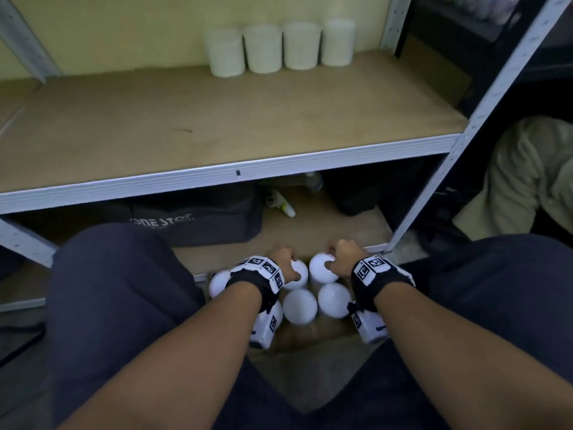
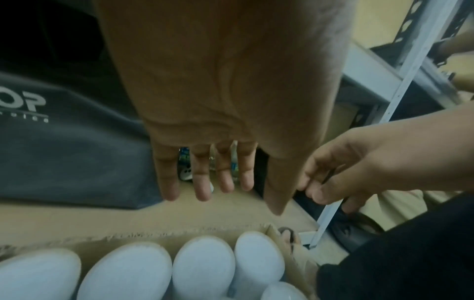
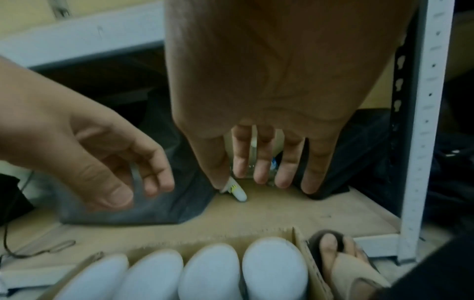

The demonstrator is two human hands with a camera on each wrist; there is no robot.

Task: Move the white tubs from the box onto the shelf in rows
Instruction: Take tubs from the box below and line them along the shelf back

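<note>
Several white tubs (image 1: 300, 306) stand upright in a cardboard box (image 1: 310, 336) on the floor between my knees. My left hand (image 1: 280, 259) hovers over the far tub (image 1: 299, 271), and my right hand (image 1: 344, 256) over its neighbour (image 1: 322, 268). In the left wrist view the left hand (image 2: 225, 182) hangs with straight fingers above the tub lids (image 2: 202, 263), holding nothing. The right hand (image 3: 259, 176) hangs likewise above its lids (image 3: 274, 266). A row of tubs (image 1: 263, 48) stands at the back of the shelf (image 1: 217, 125).
Under the shelf lie a dark bag with white lettering (image 1: 192, 218) and a small bottle (image 1: 280, 203). A grey metal upright (image 1: 465, 144) rises at the right, with a cream cloth (image 1: 533, 175) beyond. My sandalled foot (image 3: 341, 263) sits right of the box.
</note>
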